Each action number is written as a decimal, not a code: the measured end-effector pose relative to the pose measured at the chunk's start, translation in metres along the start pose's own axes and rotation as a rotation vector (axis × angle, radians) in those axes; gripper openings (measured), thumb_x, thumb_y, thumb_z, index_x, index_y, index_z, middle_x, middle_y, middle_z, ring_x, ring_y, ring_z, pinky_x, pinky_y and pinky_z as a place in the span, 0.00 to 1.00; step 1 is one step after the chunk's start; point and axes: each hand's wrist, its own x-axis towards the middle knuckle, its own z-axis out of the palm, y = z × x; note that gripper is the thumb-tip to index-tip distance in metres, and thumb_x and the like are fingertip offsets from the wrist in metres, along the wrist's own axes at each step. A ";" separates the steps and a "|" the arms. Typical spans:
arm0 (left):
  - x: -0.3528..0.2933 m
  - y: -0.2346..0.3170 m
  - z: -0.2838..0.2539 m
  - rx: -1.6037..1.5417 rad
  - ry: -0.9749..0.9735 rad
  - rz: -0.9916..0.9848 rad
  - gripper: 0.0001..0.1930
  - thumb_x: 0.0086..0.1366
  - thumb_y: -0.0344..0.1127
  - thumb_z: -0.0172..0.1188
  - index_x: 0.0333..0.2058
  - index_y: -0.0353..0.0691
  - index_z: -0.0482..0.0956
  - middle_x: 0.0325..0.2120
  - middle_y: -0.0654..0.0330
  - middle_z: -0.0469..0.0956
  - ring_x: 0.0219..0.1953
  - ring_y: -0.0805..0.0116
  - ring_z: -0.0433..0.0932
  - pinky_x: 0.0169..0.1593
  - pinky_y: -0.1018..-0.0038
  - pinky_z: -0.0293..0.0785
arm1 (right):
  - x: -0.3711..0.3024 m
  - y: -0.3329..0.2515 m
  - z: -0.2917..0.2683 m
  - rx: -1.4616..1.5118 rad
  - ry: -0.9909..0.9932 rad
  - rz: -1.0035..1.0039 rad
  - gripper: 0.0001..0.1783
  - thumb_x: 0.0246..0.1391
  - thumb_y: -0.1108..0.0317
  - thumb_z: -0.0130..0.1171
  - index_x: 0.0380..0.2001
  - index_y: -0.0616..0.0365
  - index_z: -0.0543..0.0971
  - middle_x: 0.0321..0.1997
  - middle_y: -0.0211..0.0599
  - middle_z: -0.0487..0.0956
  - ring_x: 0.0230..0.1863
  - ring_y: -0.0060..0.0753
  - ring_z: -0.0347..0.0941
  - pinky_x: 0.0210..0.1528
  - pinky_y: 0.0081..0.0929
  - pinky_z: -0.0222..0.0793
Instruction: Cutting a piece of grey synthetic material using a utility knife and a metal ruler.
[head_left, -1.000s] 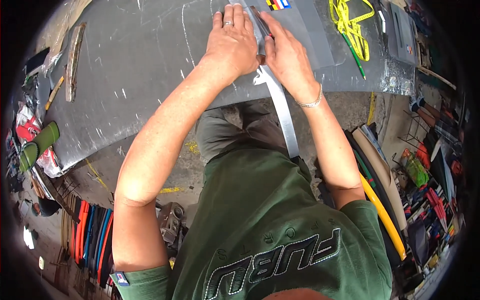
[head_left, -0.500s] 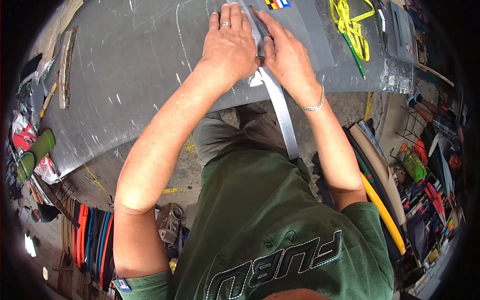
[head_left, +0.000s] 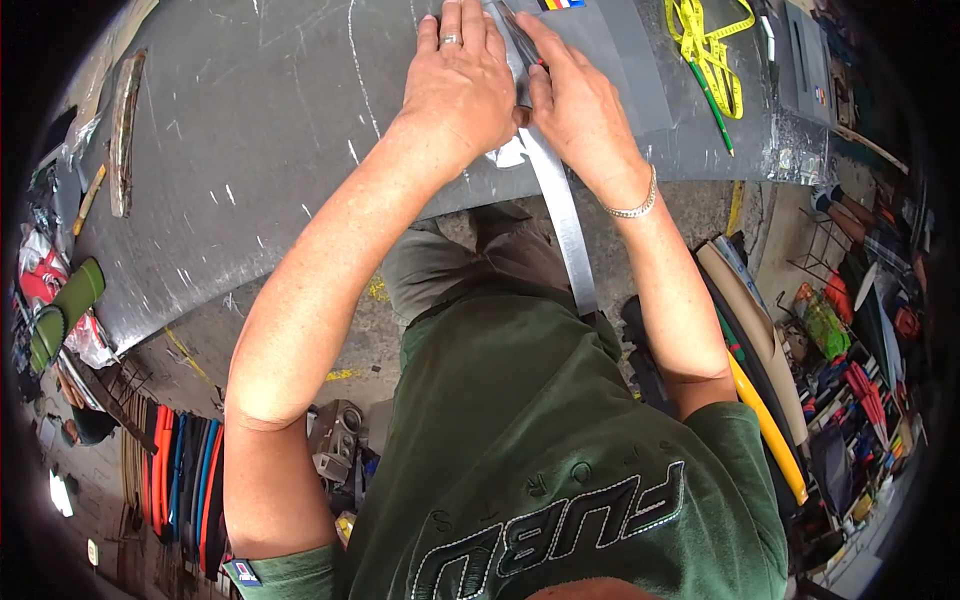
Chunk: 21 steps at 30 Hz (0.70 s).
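Silver strip runs lengthwise from between the hands past the worktop's near edge, left hand flattened alongside, right hand gripping slim dark tool.

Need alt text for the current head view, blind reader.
A person's left hand lies flat over a dark table, the right hand beside it; between them, a silvery strip extends past the edge. Yellow tape measure and green pencil lie farther right.

Metallic-looking strip, scuffed matt tabletop
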 end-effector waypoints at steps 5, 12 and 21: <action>0.003 0.001 0.004 0.034 -0.049 0.000 0.50 0.64 0.59 0.59 0.68 0.17 0.55 0.72 0.31 0.52 0.76 0.41 0.49 0.77 0.52 0.44 | 0.006 -0.006 -0.013 -0.012 -0.040 0.002 0.27 0.63 0.74 0.50 0.66 0.62 0.68 0.45 0.64 0.81 0.47 0.67 0.78 0.50 0.53 0.74; 0.005 -0.006 0.037 0.032 0.317 0.079 0.40 0.60 0.53 0.68 0.60 0.25 0.69 0.58 0.43 0.73 0.64 0.49 0.70 0.69 0.55 0.60 | 0.005 -0.017 -0.020 -0.036 -0.124 0.090 0.28 0.63 0.74 0.48 0.67 0.61 0.67 0.45 0.68 0.80 0.47 0.71 0.77 0.50 0.57 0.73; 0.005 -0.008 0.038 -0.028 0.271 0.085 0.36 0.63 0.57 0.66 0.56 0.28 0.74 0.52 0.46 0.80 0.60 0.53 0.76 0.65 0.56 0.65 | -0.024 -0.016 -0.019 -0.110 -0.100 0.072 0.25 0.67 0.70 0.50 0.66 0.59 0.66 0.38 0.60 0.82 0.41 0.65 0.80 0.44 0.54 0.76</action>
